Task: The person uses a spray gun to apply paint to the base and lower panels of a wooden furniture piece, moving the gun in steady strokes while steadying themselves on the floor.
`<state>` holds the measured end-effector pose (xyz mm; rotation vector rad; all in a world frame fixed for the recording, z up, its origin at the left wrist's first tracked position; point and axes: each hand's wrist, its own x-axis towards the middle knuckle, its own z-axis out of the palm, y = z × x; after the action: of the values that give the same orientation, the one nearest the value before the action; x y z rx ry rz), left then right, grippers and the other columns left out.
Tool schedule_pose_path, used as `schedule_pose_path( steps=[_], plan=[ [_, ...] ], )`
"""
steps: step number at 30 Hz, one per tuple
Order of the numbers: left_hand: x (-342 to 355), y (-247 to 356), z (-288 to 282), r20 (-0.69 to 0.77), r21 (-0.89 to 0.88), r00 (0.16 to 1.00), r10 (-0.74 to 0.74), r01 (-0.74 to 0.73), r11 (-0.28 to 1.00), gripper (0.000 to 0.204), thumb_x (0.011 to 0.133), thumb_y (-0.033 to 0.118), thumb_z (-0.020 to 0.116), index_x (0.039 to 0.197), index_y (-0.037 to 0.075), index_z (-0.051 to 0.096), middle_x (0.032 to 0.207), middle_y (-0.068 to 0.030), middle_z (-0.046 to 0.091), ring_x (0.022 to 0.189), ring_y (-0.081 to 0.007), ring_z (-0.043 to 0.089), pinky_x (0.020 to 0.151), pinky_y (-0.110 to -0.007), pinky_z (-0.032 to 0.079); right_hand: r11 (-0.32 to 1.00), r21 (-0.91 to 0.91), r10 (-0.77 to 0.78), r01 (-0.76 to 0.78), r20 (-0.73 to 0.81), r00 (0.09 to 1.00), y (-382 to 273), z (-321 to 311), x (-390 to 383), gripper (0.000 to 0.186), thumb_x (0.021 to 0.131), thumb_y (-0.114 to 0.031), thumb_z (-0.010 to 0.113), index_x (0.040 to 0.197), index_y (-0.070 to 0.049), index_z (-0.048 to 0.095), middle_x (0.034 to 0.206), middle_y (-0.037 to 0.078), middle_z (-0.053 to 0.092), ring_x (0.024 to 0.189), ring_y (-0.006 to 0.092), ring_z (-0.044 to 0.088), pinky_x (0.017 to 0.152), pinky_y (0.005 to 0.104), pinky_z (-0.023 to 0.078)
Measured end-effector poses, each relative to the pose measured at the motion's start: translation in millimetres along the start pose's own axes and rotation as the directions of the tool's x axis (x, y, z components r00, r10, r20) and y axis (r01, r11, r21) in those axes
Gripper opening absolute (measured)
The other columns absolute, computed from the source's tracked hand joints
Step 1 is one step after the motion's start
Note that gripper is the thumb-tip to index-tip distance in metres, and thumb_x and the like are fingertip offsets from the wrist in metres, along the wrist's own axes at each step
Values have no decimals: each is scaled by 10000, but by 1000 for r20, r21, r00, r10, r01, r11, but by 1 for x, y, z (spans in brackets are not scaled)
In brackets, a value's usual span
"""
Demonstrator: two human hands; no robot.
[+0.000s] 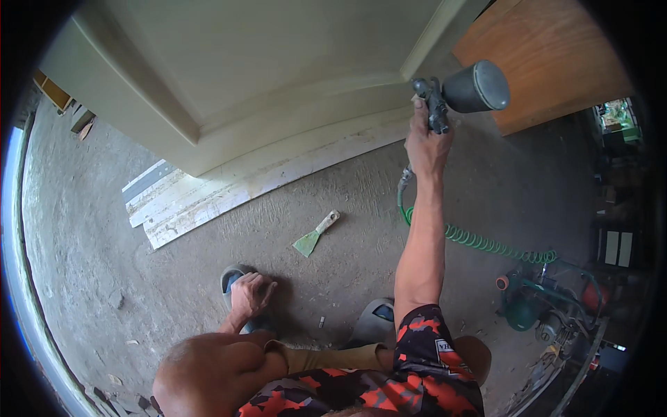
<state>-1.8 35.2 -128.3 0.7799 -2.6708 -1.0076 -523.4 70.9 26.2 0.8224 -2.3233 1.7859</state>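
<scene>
My right hand (426,147) is wrapped round the grip of a dark spray gun (438,110), with my arm stretched far forward. The gun's round grey cup (478,87) sticks out to the right. A cream panelled door (271,62) stands upright just to the left of the gun, which is close to the door's lower right corner. A hose fitting below my hand leads into a coiled green air hose (486,243). My left hand (250,297) hangs low over my left shoe, its fingers curled in, and no object shows in it.
White-stained boards (208,208) lie under the door's lower edge. A putty knife (318,233) with a green blade rests on the concrete before my feet. At right stands a green air compressor (524,311) with the hose running to it; behind the gun is a brown wooden panel (549,62).
</scene>
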Motion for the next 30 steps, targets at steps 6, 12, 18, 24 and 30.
schedule_pose_path(
  steps=[6,12,18,24,30],
  plan=[
    [-2,-4,0,12,8,1000,-7,7,1000,168,922,191,881,883,76,765,848,-111,751,790,-334,728,723,-444,590,996,-72,50,-59,-125,991,0,-3,9,296,1154,-267,701,1182,15,784,775,19,665,698,124,609,656,360,493],
    [-1,-2,-1,5,7,1000,-2,2,1000,174,929,201,878,897,76,760,845,-106,738,788,-333,719,715,-449,581,998,-67,-10,0,-152,988,-20,8,-13,324,1146,-265,706,1258,31,772,929,117,783,823,209,730,781,394,557],
    [0,-2,1,3,-10,1000,14,-14,1000,181,946,220,870,909,84,755,852,-103,738,794,-333,717,714,-452,578,992,35,120,-122,50,992,-25,35,-56,329,1155,-304,703,1034,2,715,681,-20,543,573,86,501,529,338,407],
    [-3,-2,-3,12,-4,1000,-11,11,1000,198,957,240,865,907,91,745,864,-104,740,802,-332,721,716,-451,580,975,224,-76,4,314,946,-84,74,-110,345,1131,-304,753,996,4,676,683,37,616,607,132,552,564,371,444],
    [-1,-5,6,33,-12,999,-10,10,1000,204,960,258,865,911,96,750,863,-102,737,817,-330,728,725,-450,586,941,330,-107,-69,486,867,-126,108,-153,322,1139,-321,743,1074,-5,727,680,7,601,618,94,558,556,342,431]
  ],
)
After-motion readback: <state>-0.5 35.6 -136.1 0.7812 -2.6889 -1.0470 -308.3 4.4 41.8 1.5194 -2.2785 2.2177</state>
